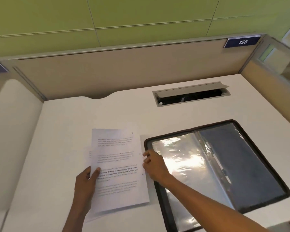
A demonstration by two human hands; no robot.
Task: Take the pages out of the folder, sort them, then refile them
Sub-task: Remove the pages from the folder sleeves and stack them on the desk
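Observation:
A small stack of white printed pages lies on the white desk, left of an open black folder with glossy clear plastic sleeves. My left hand holds the stack at its left edge, thumb on top of the top sheet. My right hand is at the stack's right edge, above the folder's left rim, fingers curled at the paper's edge. Whether it pinches a sheet is unclear. A lower sheet pokes out slightly at the left and bottom.
The white desk is walled by beige partitions. A grey cable slot with its lid raised sits behind the folder. A blue tag reading 250 is on the partition's top right.

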